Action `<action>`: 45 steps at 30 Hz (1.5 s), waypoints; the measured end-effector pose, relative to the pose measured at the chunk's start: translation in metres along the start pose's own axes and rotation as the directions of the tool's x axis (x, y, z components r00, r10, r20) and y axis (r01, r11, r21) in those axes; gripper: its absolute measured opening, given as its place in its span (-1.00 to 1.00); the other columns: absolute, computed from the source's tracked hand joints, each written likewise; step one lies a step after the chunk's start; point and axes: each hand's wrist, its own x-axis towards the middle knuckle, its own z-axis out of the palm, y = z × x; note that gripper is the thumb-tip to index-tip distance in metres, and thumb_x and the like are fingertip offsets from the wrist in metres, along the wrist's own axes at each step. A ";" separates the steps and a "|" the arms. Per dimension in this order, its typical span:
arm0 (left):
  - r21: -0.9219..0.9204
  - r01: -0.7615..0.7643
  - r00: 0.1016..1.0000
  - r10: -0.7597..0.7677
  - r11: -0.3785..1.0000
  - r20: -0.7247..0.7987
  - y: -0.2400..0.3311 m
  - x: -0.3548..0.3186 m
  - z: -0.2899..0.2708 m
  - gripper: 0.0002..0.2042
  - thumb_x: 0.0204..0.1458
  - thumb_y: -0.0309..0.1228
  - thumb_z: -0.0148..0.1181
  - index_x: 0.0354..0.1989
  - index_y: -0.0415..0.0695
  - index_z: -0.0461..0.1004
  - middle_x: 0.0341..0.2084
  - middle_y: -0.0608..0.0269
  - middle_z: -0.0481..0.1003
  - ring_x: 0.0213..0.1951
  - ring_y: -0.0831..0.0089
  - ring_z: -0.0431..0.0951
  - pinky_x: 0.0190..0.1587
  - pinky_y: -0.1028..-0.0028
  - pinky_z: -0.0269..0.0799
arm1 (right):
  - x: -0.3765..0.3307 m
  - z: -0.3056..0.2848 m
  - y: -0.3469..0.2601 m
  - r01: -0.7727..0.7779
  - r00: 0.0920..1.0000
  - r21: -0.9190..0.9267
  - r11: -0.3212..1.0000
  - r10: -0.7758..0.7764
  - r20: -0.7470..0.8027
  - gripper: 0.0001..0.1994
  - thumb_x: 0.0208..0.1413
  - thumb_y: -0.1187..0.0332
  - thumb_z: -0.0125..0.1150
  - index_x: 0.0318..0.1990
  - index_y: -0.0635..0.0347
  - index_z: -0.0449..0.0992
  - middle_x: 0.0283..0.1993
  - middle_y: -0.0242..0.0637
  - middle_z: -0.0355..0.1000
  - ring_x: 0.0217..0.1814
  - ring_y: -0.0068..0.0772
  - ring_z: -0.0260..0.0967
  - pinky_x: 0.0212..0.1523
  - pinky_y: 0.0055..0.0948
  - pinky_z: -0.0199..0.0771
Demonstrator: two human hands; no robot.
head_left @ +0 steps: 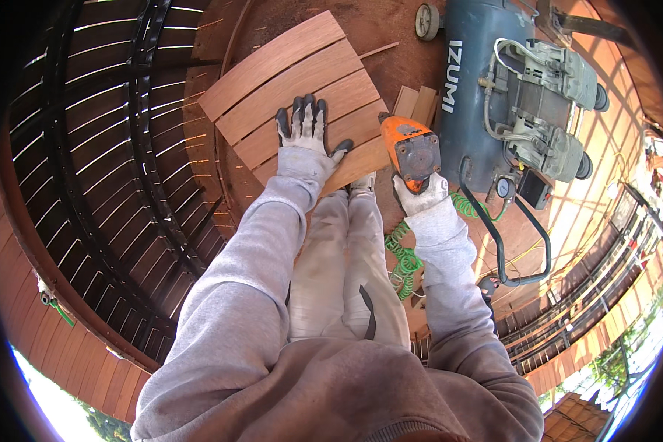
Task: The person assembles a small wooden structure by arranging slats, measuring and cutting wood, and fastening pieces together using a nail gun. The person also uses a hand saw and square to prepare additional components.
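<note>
We cannot see the nail gun's nose; beside it, the compressor's top leaves the picture.

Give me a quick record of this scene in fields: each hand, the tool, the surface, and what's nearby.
left hand: gloved, flat on the wooden slats
right hand: gloved, gripping the orange nail gun
tool position: tip at the edge of the nearest slat
hose: green coiled hose by the right forearm
nearby: blue air compressor to the right
</note>
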 end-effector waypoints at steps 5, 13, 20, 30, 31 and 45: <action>-0.095 -0.022 0.999 0.018 0.995 -0.045 -0.009 0.000 0.006 -0.05 0.00 0.24 0.03 0.43 -0.14 -0.14 0.42 0.02 -0.15 0.45 0.13 -0.26 0.41 0.01 -0.60 | 0.014 0.006 -0.010 -0.080 0.997 0.035 0.996 0.080 -0.010 -0.71 -0.05 0.40 0.38 -0.15 0.29 0.52 -0.28 -0.14 0.57 -0.27 -0.22 0.57 -0.23 -0.35 0.52; -0.022 0.043 0.995 -0.041 0.999 0.095 -0.011 -0.002 0.002 -0.09 0.05 0.30 -0.12 0.45 -0.03 -0.19 0.45 0.19 -0.19 0.46 0.27 -0.29 0.41 0.00 -0.61 | 0.023 0.006 -0.012 -0.115 0.993 -0.032 0.993 0.115 0.002 -0.70 -0.10 0.41 0.41 -0.19 0.31 0.52 -0.26 -0.08 0.54 -0.23 -0.12 0.53 -0.20 -0.28 0.49; -0.027 0.051 0.991 -0.047 0.998 0.129 -0.011 0.000 0.003 -0.12 0.08 0.29 -0.15 0.45 -0.01 -0.20 0.45 0.21 -0.21 0.47 0.29 -0.31 0.41 0.00 -0.62 | 0.018 0.007 -0.011 -0.133 0.989 -0.094 0.987 0.126 -0.079 -0.68 -0.15 0.32 0.45 -0.28 0.30 0.51 -0.40 -0.08 0.52 -0.38 -0.02 0.50 -0.35 -0.20 0.49; 0.043 0.054 0.985 -0.061 0.998 0.160 -0.009 0.003 -0.002 -0.10 0.07 0.33 -0.22 0.46 0.00 -0.22 0.46 0.22 -0.22 0.47 0.29 -0.34 0.40 -0.02 -0.65 | -0.018 0.000 0.006 -0.089 0.993 -0.135 0.987 0.078 -0.086 -0.66 -0.10 0.31 0.41 -0.22 0.34 0.49 -0.26 -0.05 0.51 -0.26 0.00 0.49 -0.23 -0.18 0.48; 0.047 0.054 0.985 -0.061 0.997 0.163 -0.009 0.003 -0.002 -0.09 0.06 0.33 -0.22 0.46 0.00 -0.23 0.46 0.22 -0.22 0.47 0.29 -0.33 0.40 -0.02 -0.65 | -0.018 0.000 0.007 -0.105 0.993 -0.118 0.987 0.097 -0.068 -0.67 -0.09 0.32 0.40 -0.22 0.34 0.49 -0.26 -0.04 0.51 -0.25 -0.01 0.49 -0.22 -0.18 0.48; -0.046 0.003 0.999 -0.005 0.999 -0.036 -0.005 -0.002 0.006 -0.03 0.00 0.25 0.02 0.43 -0.14 -0.17 0.43 0.05 -0.14 0.45 0.15 -0.23 0.42 0.01 -0.56 | -0.053 -0.008 0.010 -0.168 0.974 0.035 0.985 0.171 -0.147 -0.68 -0.09 0.31 0.40 -0.23 0.32 0.51 -0.35 -0.04 0.52 -0.30 0.01 0.51 -0.28 -0.22 0.50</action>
